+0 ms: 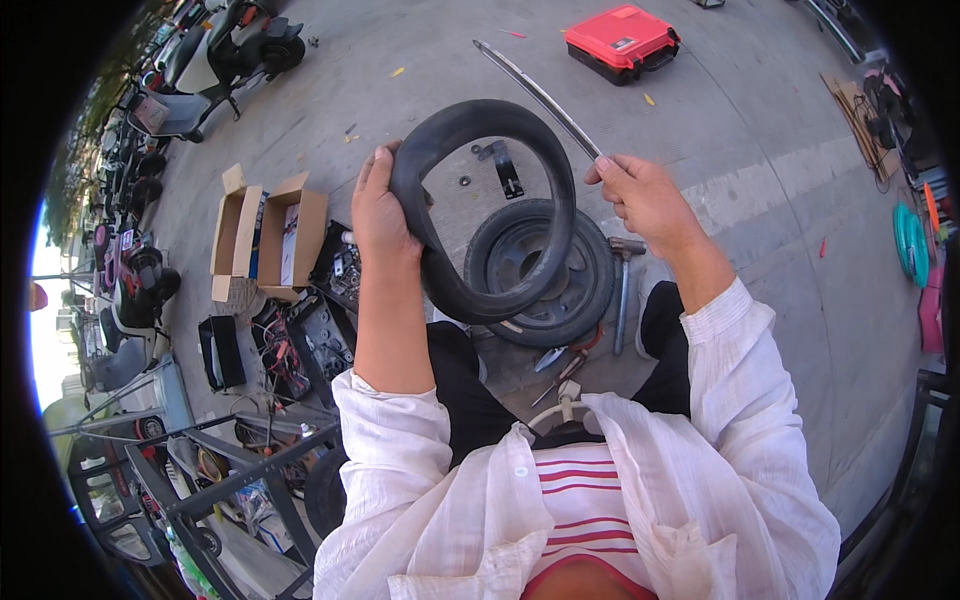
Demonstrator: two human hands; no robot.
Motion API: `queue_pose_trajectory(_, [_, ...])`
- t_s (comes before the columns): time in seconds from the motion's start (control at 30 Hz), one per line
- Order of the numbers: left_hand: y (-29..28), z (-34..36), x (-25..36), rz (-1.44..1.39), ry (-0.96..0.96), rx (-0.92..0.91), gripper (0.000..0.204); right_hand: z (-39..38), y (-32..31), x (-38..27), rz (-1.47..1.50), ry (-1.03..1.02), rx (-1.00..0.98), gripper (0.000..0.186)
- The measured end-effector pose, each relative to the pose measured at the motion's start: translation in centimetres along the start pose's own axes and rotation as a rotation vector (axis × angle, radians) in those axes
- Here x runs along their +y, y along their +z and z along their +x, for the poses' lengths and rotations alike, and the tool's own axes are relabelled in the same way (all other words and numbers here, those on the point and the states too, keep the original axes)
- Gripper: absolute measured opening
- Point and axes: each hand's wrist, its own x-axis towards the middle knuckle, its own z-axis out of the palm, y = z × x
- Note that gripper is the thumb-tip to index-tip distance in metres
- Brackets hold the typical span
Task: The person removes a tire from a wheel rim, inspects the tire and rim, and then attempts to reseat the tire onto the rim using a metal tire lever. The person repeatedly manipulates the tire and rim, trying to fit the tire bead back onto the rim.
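My left hand [385, 212] grips the left side of a black rubber inner tube [487, 118], its fingers wrapped round the ring. The tube is raised and tilted, rounded out but slightly uneven in shape. In my right hand [645, 205] is the near end of a long metal tire lever [540, 95], closed in a fist, with the far end pointing up and left, away from the tube. Below the tube a small wheel with a black tire [596, 300] lies flat on the ground between my feet, partly covered by the ring.
A hammer [622, 285] lies right of the wheel; pliers [549, 359] lie in front. Beyond it is a black metal bracket [508, 172]. A red case [622, 42] sits farther off. At left stand open cardboard boxes [290, 235], tool trays [318, 335] and parked scooters [215, 65].
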Motion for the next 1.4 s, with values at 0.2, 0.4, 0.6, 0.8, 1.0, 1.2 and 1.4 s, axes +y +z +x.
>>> queue_pose_trajectory(0.2, [3.1,-1.6,-0.3,0.051,-0.073,-0.139,0.034,-1.1,2.4,1.1,0.010,-0.131,-0.203,0.029])
queue_pose_trajectory(0.4, [3.5,-2.1,-0.3,0.050,-0.059,-0.221,0.028,-1.5,3.8,1.4,-0.050,-0.206,-0.209,0.027])
queue_pose_trajectory(0.6, [3.3,-1.8,-0.7,0.011,-0.067,-0.233,0.027,-0.5,4.2,2.9,-0.017,-0.256,-0.152,0.032])
queue_pose_trajectory(0.8, [3.7,-2.2,-0.2,0.014,-0.083,-0.231,0.027,-0.6,4.6,2.4,-0.039,-0.310,-0.102,0.035])
queue_pose_trajectory(1.0, [3.6,-2.3,-0.1,0.009,-0.097,-0.255,0.030,-0.6,4.5,2.4,-0.055,-0.328,-0.062,0.036])
queue_pose_trajectory(1.2, [3.6,-2.4,-0.1,0.025,-0.084,-0.260,0.036,-0.7,4.7,2.4,-0.048,-0.342,-0.039,0.034])
queue_pose_trajectory(1.4, [3.6,-2.4,0.1,-0.024,-0.102,-0.271,0.029,-0.8,4.8,2.0,-0.070,-0.350,-0.018,0.033])
